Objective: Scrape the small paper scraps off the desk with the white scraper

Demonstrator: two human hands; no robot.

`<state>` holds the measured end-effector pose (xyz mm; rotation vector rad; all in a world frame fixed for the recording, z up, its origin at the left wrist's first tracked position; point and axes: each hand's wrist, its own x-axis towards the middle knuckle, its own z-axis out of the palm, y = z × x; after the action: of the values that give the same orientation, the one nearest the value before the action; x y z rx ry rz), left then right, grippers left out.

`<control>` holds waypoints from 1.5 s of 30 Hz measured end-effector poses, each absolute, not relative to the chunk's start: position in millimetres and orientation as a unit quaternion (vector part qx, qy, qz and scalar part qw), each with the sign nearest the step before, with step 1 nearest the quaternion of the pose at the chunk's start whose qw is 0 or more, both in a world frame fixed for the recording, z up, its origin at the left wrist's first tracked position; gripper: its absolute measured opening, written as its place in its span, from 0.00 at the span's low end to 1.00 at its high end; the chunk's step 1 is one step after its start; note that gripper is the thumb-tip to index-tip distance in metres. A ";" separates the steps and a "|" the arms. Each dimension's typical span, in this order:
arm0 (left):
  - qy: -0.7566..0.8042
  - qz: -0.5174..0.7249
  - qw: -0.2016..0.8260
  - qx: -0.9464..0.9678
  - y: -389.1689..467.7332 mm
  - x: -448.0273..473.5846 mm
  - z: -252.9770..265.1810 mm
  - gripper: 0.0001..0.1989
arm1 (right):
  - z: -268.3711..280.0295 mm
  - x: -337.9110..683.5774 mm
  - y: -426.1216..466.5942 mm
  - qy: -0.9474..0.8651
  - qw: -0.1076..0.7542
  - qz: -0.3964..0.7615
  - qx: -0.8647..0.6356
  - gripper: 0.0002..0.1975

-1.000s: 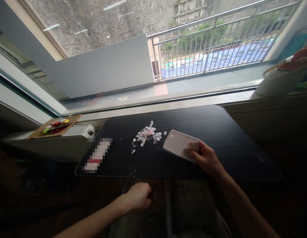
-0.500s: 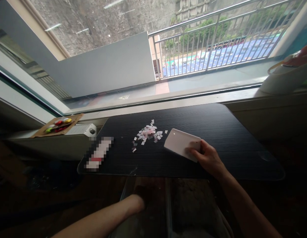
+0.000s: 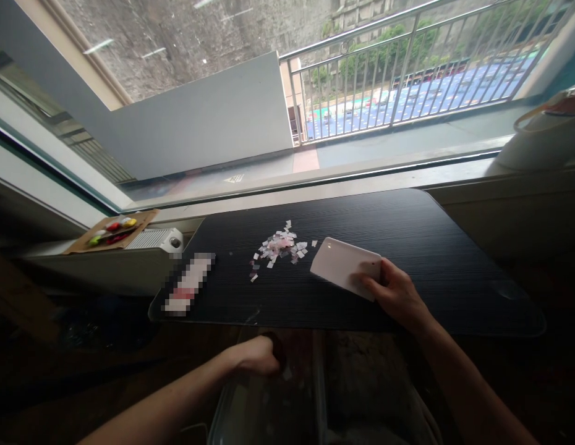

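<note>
One white tray [image 3: 343,262], over the table [image 3: 454,266], fingers of my right hand [image 3: 401,293] clamped on it; scraps [image 3: 281,244], upon the table; my left hand [image 3: 259,355], below the table's near edge, fingers hidden, grip untellable.

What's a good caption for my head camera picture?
Right hand holding a pale tray beside small scraps on a dark table.

Daylight falls over the pale windowsill [image 3: 269,199] onto a black wood-grain table [image 3: 454,278]; outside I see a metal balcony railing [image 3: 404,69], a smooth grey parapet [image 3: 208,117] and a rough, stained wall [image 3: 176,43] beyond.
</note>
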<state>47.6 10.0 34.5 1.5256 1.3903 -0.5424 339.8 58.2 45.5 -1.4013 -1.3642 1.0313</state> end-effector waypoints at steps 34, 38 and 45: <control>0.587 0.009 0.677 0.444 -9.6 52.7 59.6 0.15 | 42.3 341.3 56.8 -0.560 0.442 0.402 -0.574 0.13; 0.602 -0.002 0.628 0.494 -9.7 51.8 56.3 0.11 | 40.5 341.0 57.8 -0.561 0.445 0.401 -0.571 0.13; 0.577 -0.097 0.518 0.624 -15.0 45.9 36.1 0.07 | 42.3 341.0 57.5 -0.558 0.446 0.403 -0.572 0.12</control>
<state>45.9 -15.0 36.1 1.4966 1.3844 -0.2330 341.0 57.5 42.3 -1.4160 -1.3834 0.9987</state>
